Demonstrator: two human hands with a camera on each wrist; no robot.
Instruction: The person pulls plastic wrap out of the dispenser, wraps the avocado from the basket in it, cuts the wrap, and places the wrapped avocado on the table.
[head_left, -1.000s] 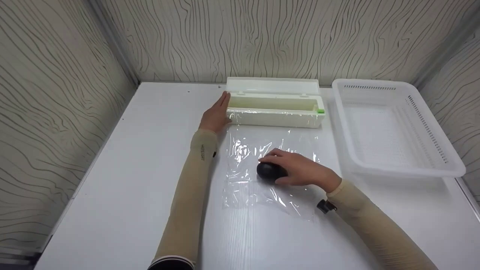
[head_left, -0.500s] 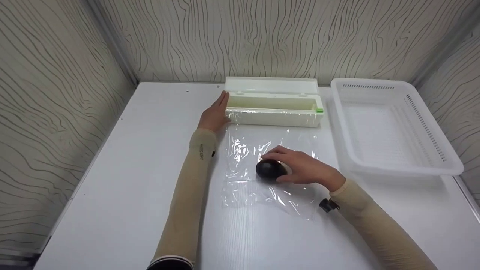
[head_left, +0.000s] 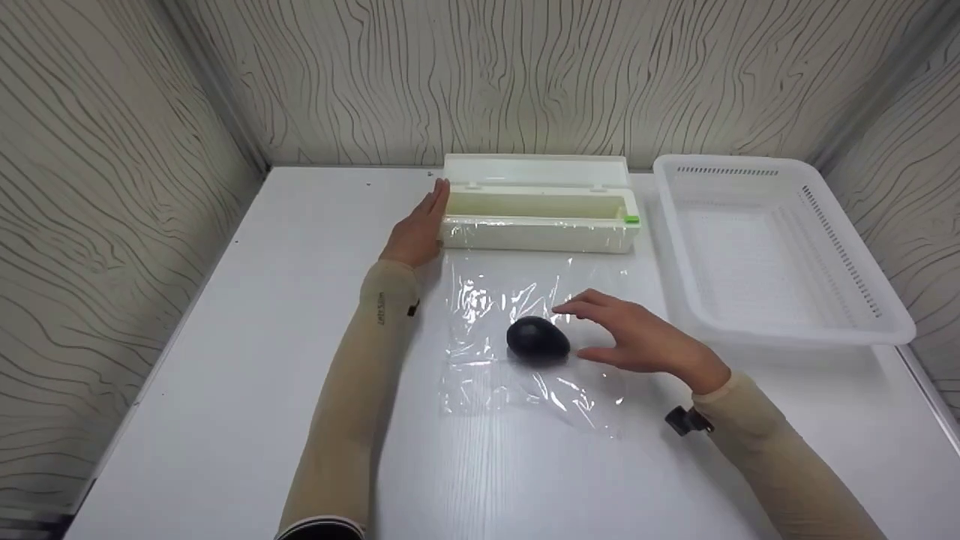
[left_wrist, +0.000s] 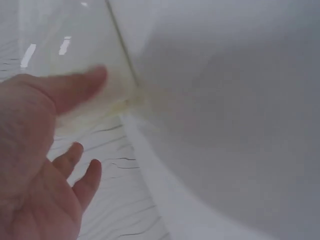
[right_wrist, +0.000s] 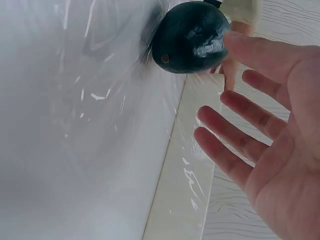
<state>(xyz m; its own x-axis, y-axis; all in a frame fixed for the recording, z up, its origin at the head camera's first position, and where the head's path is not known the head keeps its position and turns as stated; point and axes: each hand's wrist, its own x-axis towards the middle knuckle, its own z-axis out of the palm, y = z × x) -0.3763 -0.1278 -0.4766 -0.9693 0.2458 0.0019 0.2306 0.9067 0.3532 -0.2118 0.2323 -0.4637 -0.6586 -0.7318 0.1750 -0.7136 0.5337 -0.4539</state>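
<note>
A dark green, egg-shaped avocado (head_left: 538, 338) lies on a sheet of clear cling film (head_left: 480, 375) spread over the white table. Just to its right is my right hand (head_left: 637, 337), fingers spread, holding nothing. The right wrist view has the avocado (right_wrist: 191, 37) near the thumb tip, with the palm facing it. The film runs from a white cling film box (head_left: 540, 237) whose lid (head_left: 536, 170) is raised. My left hand (head_left: 416, 234) rests with extended fingers against the box's left end; in the left wrist view its thumb (left_wrist: 82, 87) lies over the box's front.
A white plastic basket (head_left: 795, 334) with slotted sides stands at the right of the table (head_left: 247, 360). A small green slider (head_left: 631, 220) sits at the box's right front edge. Wood-grain patterned panels (head_left: 450, 82) enclose the table's back and sides.
My right hand has let go of the avocado and drawn back to the right, its fingers spreading. The avocado stays on the film. My left hand keeps its place at the box.
</note>
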